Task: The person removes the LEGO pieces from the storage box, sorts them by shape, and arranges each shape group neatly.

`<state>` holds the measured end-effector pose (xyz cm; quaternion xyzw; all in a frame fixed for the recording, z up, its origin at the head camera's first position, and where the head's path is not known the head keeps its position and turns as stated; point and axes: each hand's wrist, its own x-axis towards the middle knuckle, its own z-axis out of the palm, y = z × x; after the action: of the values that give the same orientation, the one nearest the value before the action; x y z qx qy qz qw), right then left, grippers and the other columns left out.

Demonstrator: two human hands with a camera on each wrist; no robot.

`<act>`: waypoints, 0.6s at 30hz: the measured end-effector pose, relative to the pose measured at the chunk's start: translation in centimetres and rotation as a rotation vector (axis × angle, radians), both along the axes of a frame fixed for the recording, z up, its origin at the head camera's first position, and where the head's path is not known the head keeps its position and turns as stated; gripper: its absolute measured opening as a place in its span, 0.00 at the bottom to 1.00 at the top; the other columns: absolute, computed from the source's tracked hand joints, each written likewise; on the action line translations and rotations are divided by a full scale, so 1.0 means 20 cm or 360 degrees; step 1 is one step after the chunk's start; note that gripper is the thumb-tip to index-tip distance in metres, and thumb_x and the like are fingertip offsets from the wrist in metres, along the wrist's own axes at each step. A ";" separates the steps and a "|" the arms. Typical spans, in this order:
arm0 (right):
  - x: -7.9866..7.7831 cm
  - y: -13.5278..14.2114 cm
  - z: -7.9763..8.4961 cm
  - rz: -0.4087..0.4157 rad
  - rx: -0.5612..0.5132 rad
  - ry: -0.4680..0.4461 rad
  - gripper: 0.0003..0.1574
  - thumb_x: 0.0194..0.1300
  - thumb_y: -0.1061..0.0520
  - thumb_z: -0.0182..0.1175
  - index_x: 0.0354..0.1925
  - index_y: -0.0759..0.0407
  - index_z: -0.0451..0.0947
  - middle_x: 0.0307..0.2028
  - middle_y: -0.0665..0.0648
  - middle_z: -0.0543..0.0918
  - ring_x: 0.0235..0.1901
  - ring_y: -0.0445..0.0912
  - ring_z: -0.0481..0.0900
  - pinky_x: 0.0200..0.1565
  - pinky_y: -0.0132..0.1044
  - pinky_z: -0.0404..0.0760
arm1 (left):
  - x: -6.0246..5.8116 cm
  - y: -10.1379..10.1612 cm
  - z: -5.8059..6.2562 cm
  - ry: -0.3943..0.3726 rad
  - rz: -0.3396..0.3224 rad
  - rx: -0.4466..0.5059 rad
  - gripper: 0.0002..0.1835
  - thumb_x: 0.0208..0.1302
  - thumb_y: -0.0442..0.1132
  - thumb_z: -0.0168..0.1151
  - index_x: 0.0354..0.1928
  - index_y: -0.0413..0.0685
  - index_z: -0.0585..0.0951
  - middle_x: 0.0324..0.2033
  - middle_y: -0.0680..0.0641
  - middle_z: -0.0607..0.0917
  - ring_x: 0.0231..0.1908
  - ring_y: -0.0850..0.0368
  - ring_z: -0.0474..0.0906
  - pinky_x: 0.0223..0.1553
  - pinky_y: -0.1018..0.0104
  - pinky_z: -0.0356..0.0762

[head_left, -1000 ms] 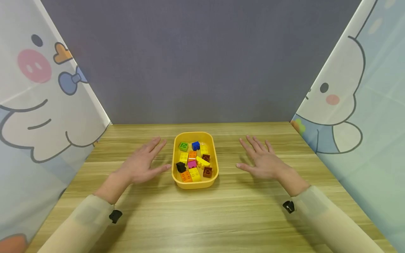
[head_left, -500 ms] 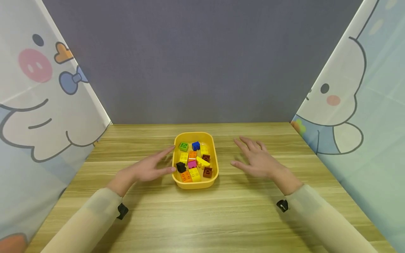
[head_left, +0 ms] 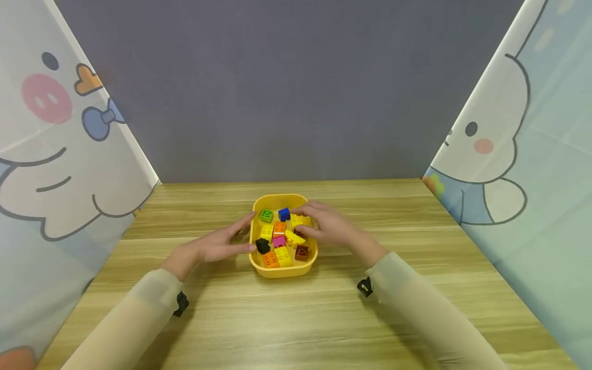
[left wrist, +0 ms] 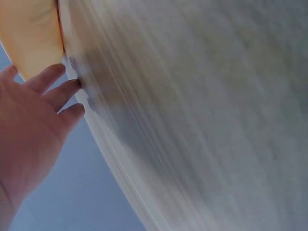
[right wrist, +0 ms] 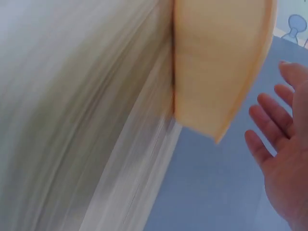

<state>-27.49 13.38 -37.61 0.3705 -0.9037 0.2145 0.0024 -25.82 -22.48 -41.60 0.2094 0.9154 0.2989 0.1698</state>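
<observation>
A yellow tray (head_left: 283,273) of building blocks stands on the wooden table. At its left side is my left hand (head_left: 210,247), its forefinger and thumb stretched to the rim. My right hand (head_left: 330,226) reaches over the right rim with loosely bent fingers, fingertips close above the blue block (head_left: 284,214) and a yellow block (head_left: 296,221). The thumb hangs near a rounded yellow block (head_left: 294,238). A brown block is partly hidden under this hand. In the right wrist view the right palm (right wrist: 288,159) hovers beside the tray wall (right wrist: 216,57), with nothing held.
Also in the tray are a green block (head_left: 266,215), a black block (head_left: 263,246), a magenta block (head_left: 279,241) and several others. A grey panel (head_left: 291,92) rises behind the table (head_left: 296,318). Cartoon-printed cloths (head_left: 509,154) hang at both sides.
My right hand has moved left from the bare table to above the tray. My left hand has come right to the tray's rim. The tray and blocks stay in place.
</observation>
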 end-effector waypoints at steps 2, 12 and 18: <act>-0.02 -0.07 -0.01 0.0107 -0.0003 -0.0069 0.29 0.83 0.46 0.63 0.75 0.53 0.78 0.70 0.58 0.82 0.70 0.59 0.80 0.75 0.59 0.76 | 0.00 0.00 -0.01 -0.0017 0.0012 -0.0006 0.54 0.74 0.74 0.60 0.89 0.79 0.38 0.87 0.41 0.60 0.85 0.28 0.54 0.79 0.18 0.48; -0.09 -0.25 -0.11 0.0243 0.0195 -0.0224 0.25 0.77 0.51 0.68 0.69 0.47 0.83 0.66 0.52 0.83 0.71 0.51 0.76 0.78 0.51 0.73 | -0.01 0.00 -0.02 -0.0025 0.0003 -0.0041 0.54 0.74 0.75 0.58 0.89 0.81 0.38 0.86 0.46 0.63 0.84 0.27 0.54 0.77 0.16 0.49; -0.09 -0.27 -0.14 0.0213 0.0319 -0.0102 0.22 0.78 0.47 0.66 0.67 0.41 0.85 0.70 0.51 0.84 0.77 0.54 0.72 0.83 0.54 0.64 | -0.01 0.00 -0.01 -0.0040 0.0004 -0.0051 0.54 0.74 0.75 0.58 0.89 0.82 0.37 0.86 0.44 0.63 0.84 0.26 0.54 0.77 0.15 0.49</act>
<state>-29.28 7.94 -40.50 0.4213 -0.8935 0.1344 -0.0779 -26.07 -22.56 -41.78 0.2018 0.9182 0.2869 0.1844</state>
